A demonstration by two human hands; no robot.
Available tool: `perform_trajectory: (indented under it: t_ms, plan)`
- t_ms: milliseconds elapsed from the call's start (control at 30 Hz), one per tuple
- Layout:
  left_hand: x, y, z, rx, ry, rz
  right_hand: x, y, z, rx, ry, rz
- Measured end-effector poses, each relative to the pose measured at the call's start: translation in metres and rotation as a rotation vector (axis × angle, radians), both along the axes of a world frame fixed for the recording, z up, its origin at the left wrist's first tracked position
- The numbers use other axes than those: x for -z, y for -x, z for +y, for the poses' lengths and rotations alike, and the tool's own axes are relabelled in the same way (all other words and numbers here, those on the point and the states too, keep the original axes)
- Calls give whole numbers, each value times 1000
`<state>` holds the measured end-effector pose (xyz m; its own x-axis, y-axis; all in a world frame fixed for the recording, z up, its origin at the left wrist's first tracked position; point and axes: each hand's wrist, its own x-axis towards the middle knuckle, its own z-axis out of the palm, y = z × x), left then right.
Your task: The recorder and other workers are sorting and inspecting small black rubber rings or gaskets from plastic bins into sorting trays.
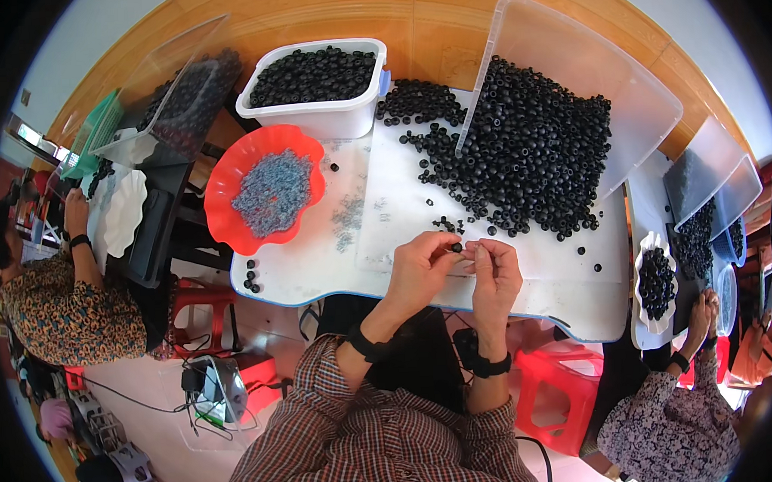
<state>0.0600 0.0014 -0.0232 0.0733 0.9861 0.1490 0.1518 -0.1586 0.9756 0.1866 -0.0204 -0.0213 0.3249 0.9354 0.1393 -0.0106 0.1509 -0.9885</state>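
Black part (457,247) sits at the fingertips, between the two hands, above the near side of the white worktop (336,273). Left hand (417,270): grip narrow, thumb and forefinger pinched on the part. Right hand (495,275): thumb and fingers just beside it; too small in this view to tell whether they hold anything. Small cluster (447,225) of like parts lies just beyond the fingertips; the main heap (537,140) spills from the clear bin (634,101) farther back. Grey bits (272,194) lie in the red bowl (219,201), well to the left. On technique, my judgement: pinch the part by its side, leave any opening uncovered and facing the right hand, steady both wrists, and use light pressure, since a round wall could roll out. Working low over the worktop should limit loss after a slip.
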Motion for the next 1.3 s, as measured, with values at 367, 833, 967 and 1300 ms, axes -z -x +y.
perform_trajectory:
  t_ms: [367, 833, 967, 1300]
  plan:
    - [-7, 22, -6, 151, 289, -575, -13, 17, -7, -73, -64, 124]
    - [1, 39, -12, 146, 565, -1087, -22, 34, -13, -49, -130, -92]
    - [-4, 41, -13, 138, 582, -1094, -19, 36, -14, -91, -135, -54]
    - [-6, 41, -17, 77, 532, -1003, -13, 42, -14, -108, -128, -64]
